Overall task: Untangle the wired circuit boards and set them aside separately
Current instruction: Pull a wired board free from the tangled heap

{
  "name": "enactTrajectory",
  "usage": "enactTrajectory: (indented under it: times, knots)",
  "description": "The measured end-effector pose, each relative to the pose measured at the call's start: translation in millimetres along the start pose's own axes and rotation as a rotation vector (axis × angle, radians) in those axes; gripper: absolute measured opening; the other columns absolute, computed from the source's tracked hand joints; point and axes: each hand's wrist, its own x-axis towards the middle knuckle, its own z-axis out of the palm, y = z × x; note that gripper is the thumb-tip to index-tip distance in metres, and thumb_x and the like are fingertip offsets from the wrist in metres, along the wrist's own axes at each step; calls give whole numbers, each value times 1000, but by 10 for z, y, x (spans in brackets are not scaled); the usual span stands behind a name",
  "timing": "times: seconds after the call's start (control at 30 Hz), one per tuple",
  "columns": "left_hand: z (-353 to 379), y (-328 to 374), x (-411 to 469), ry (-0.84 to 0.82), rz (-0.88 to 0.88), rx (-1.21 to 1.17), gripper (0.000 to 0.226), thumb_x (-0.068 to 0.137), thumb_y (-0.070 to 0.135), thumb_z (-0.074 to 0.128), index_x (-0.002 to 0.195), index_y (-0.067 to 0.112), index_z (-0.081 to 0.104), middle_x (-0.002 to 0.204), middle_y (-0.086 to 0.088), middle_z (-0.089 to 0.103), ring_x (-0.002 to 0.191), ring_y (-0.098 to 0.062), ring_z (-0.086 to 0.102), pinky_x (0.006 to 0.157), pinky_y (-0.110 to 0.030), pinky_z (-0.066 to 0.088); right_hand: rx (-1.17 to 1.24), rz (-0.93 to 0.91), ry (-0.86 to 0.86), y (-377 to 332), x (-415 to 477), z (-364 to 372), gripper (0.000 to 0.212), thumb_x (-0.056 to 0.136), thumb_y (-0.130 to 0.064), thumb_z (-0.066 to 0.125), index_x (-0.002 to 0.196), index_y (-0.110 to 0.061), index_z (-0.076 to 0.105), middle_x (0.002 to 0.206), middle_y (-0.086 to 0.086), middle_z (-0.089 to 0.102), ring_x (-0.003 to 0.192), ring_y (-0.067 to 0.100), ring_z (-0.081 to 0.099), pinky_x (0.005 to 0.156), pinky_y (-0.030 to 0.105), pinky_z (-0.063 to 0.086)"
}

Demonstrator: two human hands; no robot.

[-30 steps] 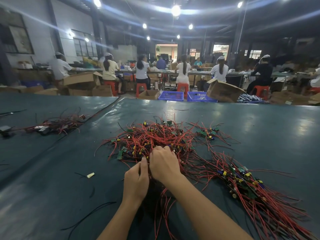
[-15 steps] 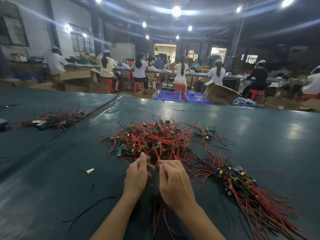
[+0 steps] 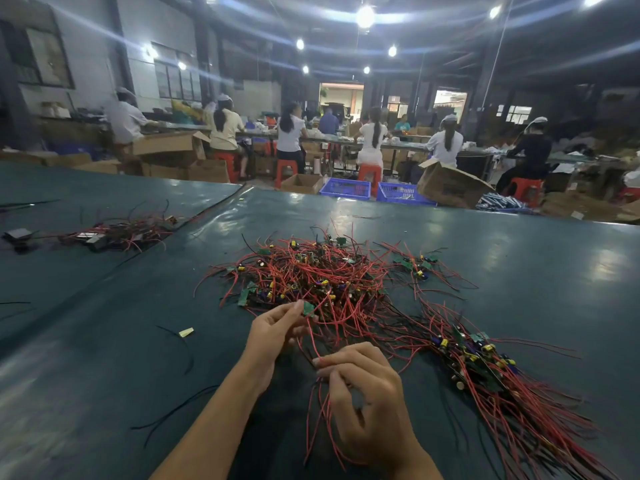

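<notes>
- Head view: the left hand [image 3: 273, 337] is raised just at the near edge of the tangled pile [image 3: 322, 275], with thumb and fingertips pinching a small green circuit board [image 3: 307, 308].
- Head view: the right hand [image 3: 367, 403] sits nearer the camera, its fingers curled and gripping a red wire [image 3: 311, 341] that runs up to the board in the left hand; more red leads trail down from this hand over the bench [image 3: 104, 358].
- Head view: the pile is a knot of red and black wires, green boards and yellow-topped parts lying on the middle of the dark green bench.
- Head view: a looser bundle [image 3: 485, 372] of wired boards lies to the right, its wires fanning towards the near right corner and touching the pile's edge.
- Head view: a smaller heap [image 3: 114, 232] of wires and parts lies well apart at the far left.
- Head view: a yellow scrap [image 3: 186, 332] and a loose black strand [image 3: 173, 410] lie left of the arms.
- Head view: beyond the bench are blue crates [image 3: 344, 188], a cardboard box [image 3: 450, 185] and seated workers [image 3: 370, 140].
</notes>
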Motion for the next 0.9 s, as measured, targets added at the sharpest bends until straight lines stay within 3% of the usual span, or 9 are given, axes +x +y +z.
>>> enactTrajectory:
  times: [0.13, 0.23, 0.37, 0.43, 0.5, 0.63, 0.73, 0.8, 0.9]
  knots:
    - [-6, 32, -68, -181, -125, -420, 36, 73, 32, 71, 102, 10, 73, 60, 5, 58, 51, -6, 54, 46, -17, 45, 50, -4, 168, 40, 5, -70, 32, 89, -11, 50, 62, -10, 68, 73, -9, 68, 74, 11, 60, 62, 32, 48]
    - [-32, 67, -116, -198, -67, -437, 31, 77, 30, 66, 102, 13, 76, 67, 2, 57, 58, -9, 54, 51, -20, 48, -26, 89, 289, 141, 43, -116, 34, 92, -18, 52, 64, -8, 68, 70, -7, 66, 73, 9, 59, 63, 27, 47]
    - [6, 146, -183, -173, 17, -395, 23, 78, 27, 63, 95, 20, 77, 76, 0, 62, 62, -10, 59, 54, -20, 49, -121, 379, 293, 194, 76, -94, 34, 89, -40, 53, 94, -14, 74, 110, -9, 64, 105, 12, 54, 89, 10, 39]
    - [37, 173, -196, -170, 89, -384, 22, 79, 24, 62, 96, 21, 76, 78, 0, 62, 64, -10, 61, 53, -20, 49, -132, 516, 239, 150, 60, -51, 33, 89, -52, 55, 99, -25, 72, 124, -14, 53, 114, 7, 44, 90, 6, 34]
    - [70, 187, -205, -174, 166, -349, 25, 78, 20, 63, 100, 21, 74, 79, -1, 63, 67, -10, 63, 53, -20, 49, -47, 616, 188, 97, 54, -14, 28, 88, -60, 56, 86, -35, 68, 115, -19, 52, 106, -1, 46, 82, 10, 38]
    - [124, 149, -224, -237, 222, -291, 30, 77, 7, 63, 103, 18, 74, 87, -6, 68, 74, -14, 67, 56, -22, 52, 379, 843, 65, 14, 83, 50, 39, 77, -59, 56, 84, -24, 74, 71, -14, 63, 63, -3, 56, 60, 12, 41]
    - [183, 91, -249, -290, 194, -226, 32, 76, 6, 64, 103, 18, 75, 99, -9, 72, 79, -17, 69, 60, -23, 54, 512, 890, 65, 0, 116, 50, 31, 85, -46, 60, 94, -21, 77, 68, -17, 67, 62, -4, 59, 59, 11, 43]
    - [221, 53, -263, -302, 176, -198, 32, 75, 7, 65, 103, 19, 75, 106, -11, 72, 80, -17, 69, 62, -23, 55, 596, 918, 90, 14, 149, 17, 21, 92, -33, 61, 88, -22, 79, 65, -12, 69, 55, -4, 57, 54, 10, 42]
    - [254, -13, -270, -309, 168, -139, 33, 74, 8, 67, 104, 19, 75, 112, -13, 71, 81, -17, 68, 63, -23, 55, 588, 984, 137, 56, 156, -2, 27, 95, -27, 60, 75, -27, 78, 59, -9, 64, 52, -1, 49, 51, 13, 39]
